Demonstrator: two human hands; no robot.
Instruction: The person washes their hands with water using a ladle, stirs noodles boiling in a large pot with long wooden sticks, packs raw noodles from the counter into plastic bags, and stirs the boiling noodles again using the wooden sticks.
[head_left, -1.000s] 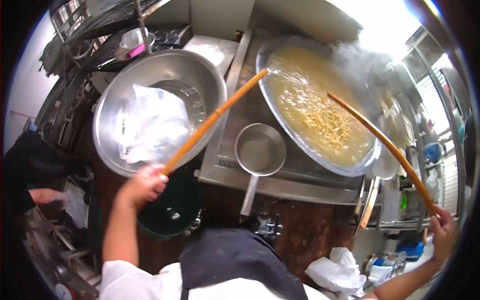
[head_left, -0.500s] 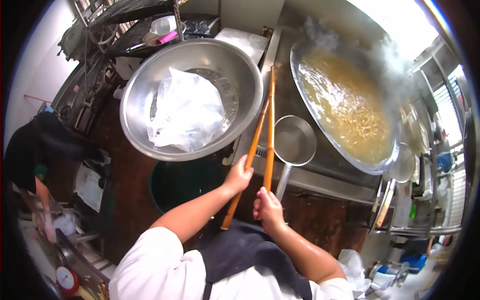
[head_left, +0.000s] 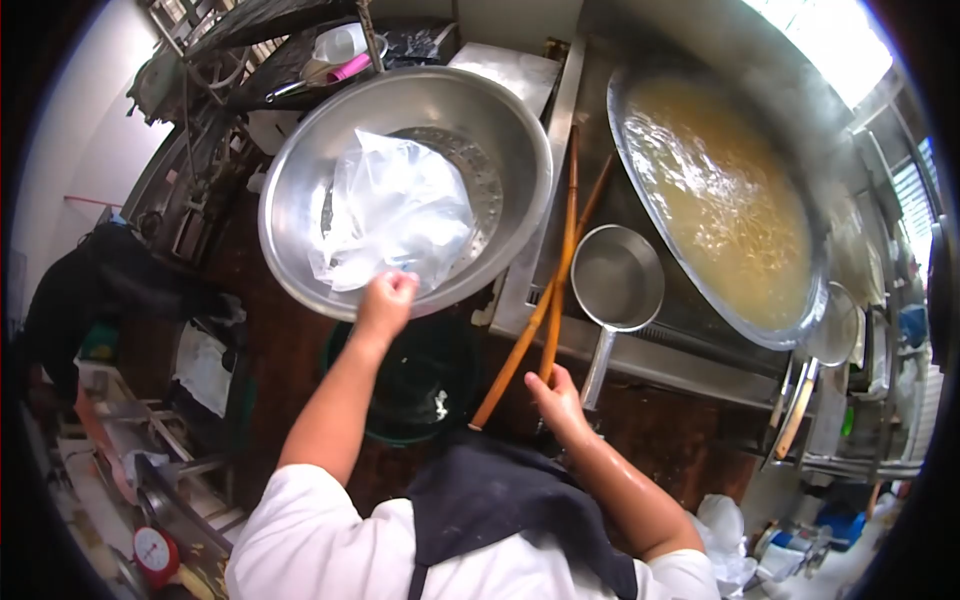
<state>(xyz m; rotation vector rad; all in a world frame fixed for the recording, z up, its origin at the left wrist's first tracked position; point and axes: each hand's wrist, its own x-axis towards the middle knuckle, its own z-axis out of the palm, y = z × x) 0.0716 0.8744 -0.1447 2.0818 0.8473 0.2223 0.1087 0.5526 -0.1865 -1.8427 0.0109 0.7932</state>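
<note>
My left hand [head_left: 388, 303] is closed at the near rim of a large metal basin [head_left: 290, 200], by the edge of a clear plastic bag [head_left: 405, 200] lying inside. What its fingers grip, if anything, is hidden. My right hand [head_left: 558, 400] has its fingers round the near end of one long wooden stick [head_left: 566, 290]. A second wooden stick [head_left: 515, 365] crosses it, its far end resting on the metal counter. Right of the sticks is a metal pan [head_left: 617, 278] with a long handle. Beyond it, a big oval vat [head_left: 722, 200] holds cloudy liquid with pale strips in it.
A green tub [head_left: 420, 390] stands on the floor below the basin. A strainer [head_left: 835, 325] and long-handled tools [head_left: 797, 410] are at the vat's right end. At the far left another person [head_left: 110, 290] in dark clothes bends over. A red dial scale [head_left: 155, 555] is at lower left.
The sticks came together from wide apart and now lie crossed beside the pan. My left hand has let go of its stick and moved left to the basin. The view has shifted.
</note>
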